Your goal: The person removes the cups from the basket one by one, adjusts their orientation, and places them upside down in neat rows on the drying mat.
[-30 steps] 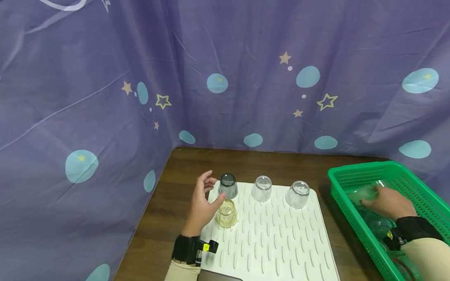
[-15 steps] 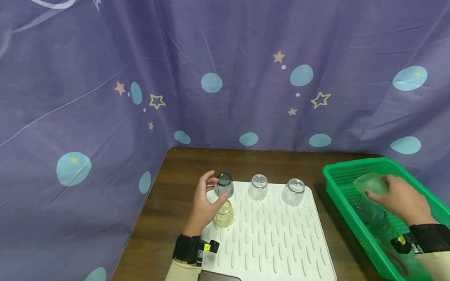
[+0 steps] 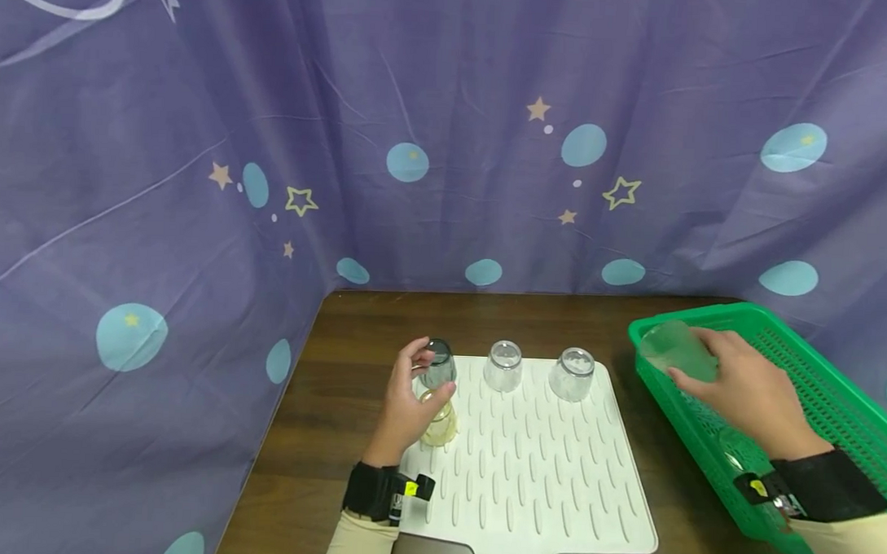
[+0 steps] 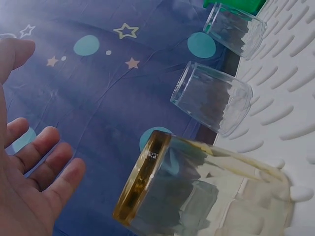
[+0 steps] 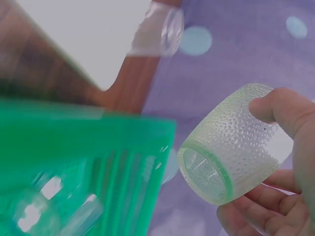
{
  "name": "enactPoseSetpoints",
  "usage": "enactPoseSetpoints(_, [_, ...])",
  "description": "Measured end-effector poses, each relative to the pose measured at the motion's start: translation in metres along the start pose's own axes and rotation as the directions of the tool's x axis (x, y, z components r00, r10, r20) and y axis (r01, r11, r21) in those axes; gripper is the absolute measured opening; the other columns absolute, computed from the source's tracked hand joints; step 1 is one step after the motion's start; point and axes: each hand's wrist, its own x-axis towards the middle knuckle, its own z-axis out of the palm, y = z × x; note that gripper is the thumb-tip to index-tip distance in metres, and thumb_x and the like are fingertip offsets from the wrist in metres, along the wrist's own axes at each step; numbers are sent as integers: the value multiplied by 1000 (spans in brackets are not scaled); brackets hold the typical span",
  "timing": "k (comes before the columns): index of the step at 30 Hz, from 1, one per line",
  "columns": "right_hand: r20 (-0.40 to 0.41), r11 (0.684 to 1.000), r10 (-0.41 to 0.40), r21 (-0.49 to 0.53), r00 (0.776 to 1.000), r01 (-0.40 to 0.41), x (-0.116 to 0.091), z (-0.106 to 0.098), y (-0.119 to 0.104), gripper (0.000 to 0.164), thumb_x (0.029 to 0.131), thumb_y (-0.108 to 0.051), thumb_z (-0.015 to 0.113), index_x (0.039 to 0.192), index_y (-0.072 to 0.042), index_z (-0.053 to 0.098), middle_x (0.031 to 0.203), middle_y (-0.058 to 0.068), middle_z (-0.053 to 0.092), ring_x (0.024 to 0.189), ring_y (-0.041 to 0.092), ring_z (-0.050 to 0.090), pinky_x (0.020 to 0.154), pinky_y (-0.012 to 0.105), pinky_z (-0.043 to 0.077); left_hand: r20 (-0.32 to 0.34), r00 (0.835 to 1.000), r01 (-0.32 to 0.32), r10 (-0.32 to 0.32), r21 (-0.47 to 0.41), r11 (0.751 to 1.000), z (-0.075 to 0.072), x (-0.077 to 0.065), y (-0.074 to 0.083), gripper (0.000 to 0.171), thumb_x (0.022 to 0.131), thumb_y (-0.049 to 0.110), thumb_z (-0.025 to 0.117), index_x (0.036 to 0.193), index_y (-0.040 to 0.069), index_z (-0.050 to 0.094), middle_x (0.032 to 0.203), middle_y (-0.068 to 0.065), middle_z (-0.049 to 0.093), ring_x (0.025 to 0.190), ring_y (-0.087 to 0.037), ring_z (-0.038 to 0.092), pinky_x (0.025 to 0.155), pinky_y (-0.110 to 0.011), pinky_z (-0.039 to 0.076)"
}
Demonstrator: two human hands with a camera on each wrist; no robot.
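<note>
Right of the mat (image 3: pixel 546 476), the right hand (image 3: pixel 751 390) grips a tumbler (image 3: pixel 673 350), apparently tilted; the left hand (image 3: pixel 404 410) is relaxed, empty.

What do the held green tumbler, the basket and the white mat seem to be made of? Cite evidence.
Pebbled tumbler: probably glass, glossy and pale green; light passes through its bumpy wall, though clear plastic is possible.
Green basket: likely moulded plastic, smooth and slightly shiny, with even colour and regular openings.
White ridged mat: perhaps silicone or plastic, matte, its ridges seemingly moulded.
</note>
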Motion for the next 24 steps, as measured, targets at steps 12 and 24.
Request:
enactPoseSetpoints(12, [-93,989,-139,46,986,143,-5,17,-51,72,78,-29,90,136,1,60,119,21,63,86,36,67,53,45,50,51,998,36,-36,7,999,3,-3,-1,78,88,5,78,154,3,37,136,-24,50,128,-39,50,112,-61,40])
enactPoseSetpoints(24, [-61,972,-198,113,978,204,-14,39,-93,66,80,-28,87,134,-1,60,117,14,63,80,25,64,59,37,50,121,992,17,-17,1,1000,9,-4,-1,75,91,22,79,153,12,40,139,-18,51,131,-33,50,114,-49,42])
